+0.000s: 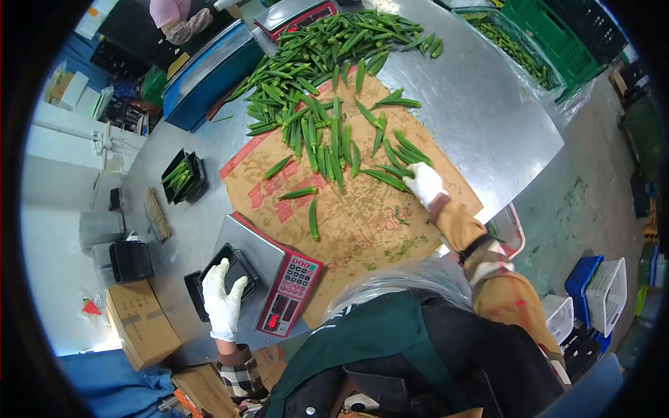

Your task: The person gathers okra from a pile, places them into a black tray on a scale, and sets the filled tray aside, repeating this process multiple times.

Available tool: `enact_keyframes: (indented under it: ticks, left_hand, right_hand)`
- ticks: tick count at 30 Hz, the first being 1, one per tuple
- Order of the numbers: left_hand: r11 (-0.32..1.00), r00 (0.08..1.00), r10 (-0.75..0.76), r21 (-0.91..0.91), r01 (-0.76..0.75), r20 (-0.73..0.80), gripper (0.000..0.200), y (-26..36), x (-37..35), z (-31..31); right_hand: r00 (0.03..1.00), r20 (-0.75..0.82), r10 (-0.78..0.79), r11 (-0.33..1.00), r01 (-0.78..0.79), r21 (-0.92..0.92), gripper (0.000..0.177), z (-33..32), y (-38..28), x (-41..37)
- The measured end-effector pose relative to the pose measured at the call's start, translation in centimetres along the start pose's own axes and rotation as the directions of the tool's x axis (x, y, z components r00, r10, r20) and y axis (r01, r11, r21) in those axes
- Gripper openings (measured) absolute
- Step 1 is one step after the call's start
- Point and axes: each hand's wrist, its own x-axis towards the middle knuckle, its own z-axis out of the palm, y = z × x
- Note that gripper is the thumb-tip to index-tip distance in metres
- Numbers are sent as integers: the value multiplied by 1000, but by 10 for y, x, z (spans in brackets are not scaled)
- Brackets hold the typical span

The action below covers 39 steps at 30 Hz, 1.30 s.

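Observation:
My left hand (224, 298), in a white glove, rests over a black plastic tray (243, 270) on a red-and-grey digital scale (291, 282). Its fingers are spread and lie across the tray; I cannot see that they grip it. A second black tray (194, 290) sits partly beneath that hand. My right hand (424, 184), also gloved in white, has its fingers closed on okra pods (389, 180) at the right side of a flattened cardboard sheet (362, 240). More loose okra (324, 143) lies across the cardboard, joining a large heap (334, 45) behind it.
On the left of the metal table (481, 104) stand a black tray with okra (182, 177) and a brown block (157, 214). Another scale (296, 17) is at the back, near another person's arm (188, 26). Green crates (568, 42) stand back right; a cardboard box (139, 324) is left.

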Motion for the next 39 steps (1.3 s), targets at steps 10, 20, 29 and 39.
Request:
enact_keyframes:
  ticks: [10, 20, 29, 39]
  left_hand:
    - [880, 971, -136, -427, 209, 196, 36, 23, 76, 28]
    - [599, 924, 59, -754, 269, 377, 33, 161, 282, 185]
    - [937, 943, -16, -324, 130, 332, 49, 193, 305, 273]
    - [-136, 809, 84, -798, 587, 582, 34, 130, 296, 216]
  right_hand:
    - [926, 238, 293, 921, -206, -331, 37, -155, 183, -103]
    - [974, -37, -221, 948, 224, 227, 35, -52, 13, 52]
    - [977, -27, -209, 977, 208, -37, 45, 15, -86, 187]
    - [996, 10, -93, 968, 88, 235, 49, 20, -51, 201]
